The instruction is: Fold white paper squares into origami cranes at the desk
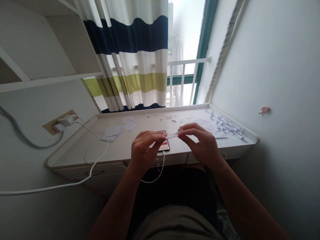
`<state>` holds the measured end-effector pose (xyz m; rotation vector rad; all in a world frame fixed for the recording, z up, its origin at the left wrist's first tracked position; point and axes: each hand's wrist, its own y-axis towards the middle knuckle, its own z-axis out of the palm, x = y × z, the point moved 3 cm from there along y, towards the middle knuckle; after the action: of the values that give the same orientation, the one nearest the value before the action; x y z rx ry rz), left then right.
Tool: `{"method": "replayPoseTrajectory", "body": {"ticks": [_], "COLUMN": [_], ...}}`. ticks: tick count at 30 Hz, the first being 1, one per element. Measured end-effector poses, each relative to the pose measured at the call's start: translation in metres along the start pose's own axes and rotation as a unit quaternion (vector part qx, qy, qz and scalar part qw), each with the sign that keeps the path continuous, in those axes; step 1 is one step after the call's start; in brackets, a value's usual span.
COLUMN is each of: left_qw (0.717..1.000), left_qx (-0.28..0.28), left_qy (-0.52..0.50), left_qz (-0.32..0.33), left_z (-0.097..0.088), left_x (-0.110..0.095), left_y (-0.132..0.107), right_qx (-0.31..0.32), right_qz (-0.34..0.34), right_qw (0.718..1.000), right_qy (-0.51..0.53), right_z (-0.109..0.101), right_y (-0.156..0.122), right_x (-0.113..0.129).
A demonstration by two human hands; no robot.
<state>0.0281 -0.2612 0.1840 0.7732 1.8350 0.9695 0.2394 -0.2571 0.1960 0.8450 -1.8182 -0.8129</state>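
Note:
A small folded piece of white paper (172, 135) is held up above the front of the desk. My left hand (146, 148) pinches its left end between thumb and fingers. Its right end is pinched by my right hand (201, 141). Fingertips on both sides cover part of the paper, so its full shape is hidden. Below and behind the paper lies a phone (164, 146) with a lit screen, partly covered by my left hand. A white cable is plugged into the phone's near end.
Several folded paper figures (226, 125) stand at the desk's right, beside flat sheets (200, 124). Loose paper squares (112, 131) lie on the left, scraps (174, 120) towards the back. A white charging cable (91, 171) hangs across the left front from a wall socket (60, 122).

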Motion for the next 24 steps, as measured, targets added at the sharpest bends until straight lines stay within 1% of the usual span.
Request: {"method": "replayPoseTrajectory", "body": {"ticks": [3,6,9,15,20,24], "left_qw": [1.0,0.999,0.998,0.992,0.987,0.987], "left_qx": [0.022,0.044,0.064,0.128,0.148,0.152], "left_qy": [-0.002,-0.019,-0.022,-0.003,0.017,0.018], "left_qz": [-0.011,0.002,0.003,-0.016,-0.054,-0.056], "left_z": [0.0,0.001,0.002,0.001,-0.003,-0.007], "left_x": [-0.002,-0.005,-0.01,-0.015,-0.013,-0.013], "left_y": [-0.001,-0.001,0.0,0.003,0.005,0.007], "right_qx": [0.009,0.031,0.05,0.065,0.088,0.071], "right_qz": [-0.016,-0.04,-0.044,-0.023,0.023,0.048], "right_qw": [1.0,0.998,0.998,0.998,0.995,0.994], "right_qy": [-0.016,-0.023,-0.012,0.012,0.03,0.061], "right_z": [-0.001,-0.001,-0.001,-0.003,-0.003,-0.003], "right_y": [0.001,0.001,0.001,0.0,-0.002,-0.003], "right_x": [0.003,0.007,0.01,0.012,0.01,0.008]}}
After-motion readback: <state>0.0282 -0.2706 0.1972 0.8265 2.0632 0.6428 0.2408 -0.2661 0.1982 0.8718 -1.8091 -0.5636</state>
